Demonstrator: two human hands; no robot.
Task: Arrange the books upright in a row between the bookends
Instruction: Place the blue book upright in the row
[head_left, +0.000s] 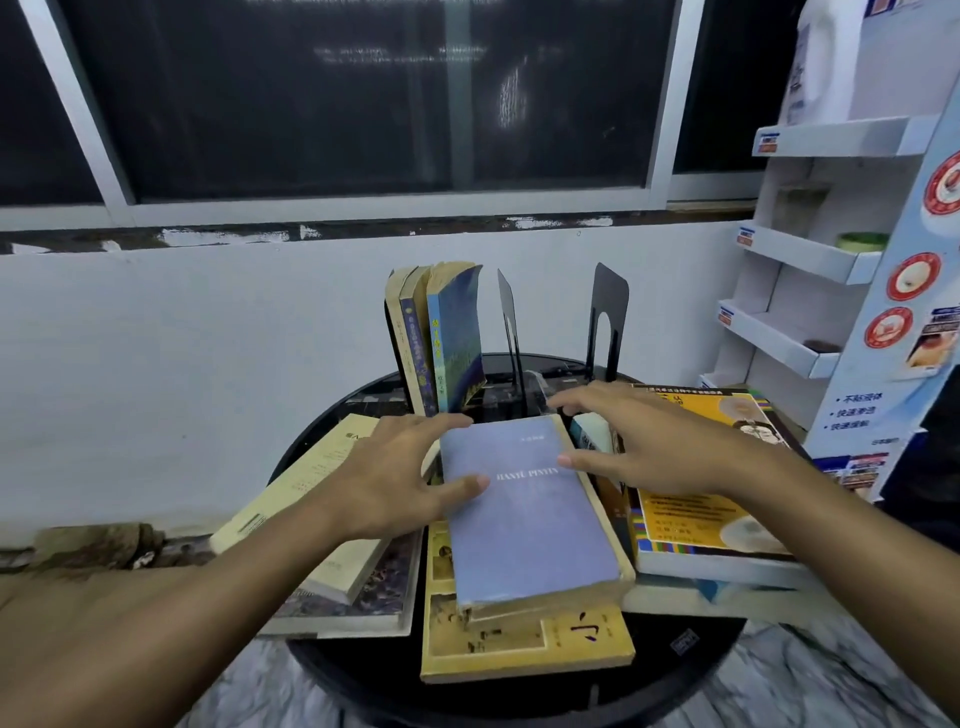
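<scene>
Two bare hands reach over a lavender book (524, 519) titled "HANYU PINYIN", which lies flat near the front of a round black table (691, 670). The left hand (395, 473) is spread, its thumb resting on the cover and its fingers at the book's far left corner. The right hand (639, 441) is also spread, thumb on the cover's right edge, fingers stretched past the far edge. Neither hand has closed round the book.

At least six books lie flat in three loose piles. The lavender book tops a yellow book (524, 649) in the middle. A cream book (306, 499) sits on a dark patterned book (374, 592) on the left. An orange book (696, 519) crowns the pile on the right.

Behind the piles, three books (436, 338) stand upright in a row, leaning slightly. To their right stand two black bookends (605, 322), apart from each other, with nothing between them. Whether a third bookend props the standing books from the left cannot be told.

Beyond the table are a white wall, a dark window (363, 93) and, at right, a white display shelf (810, 254).
</scene>
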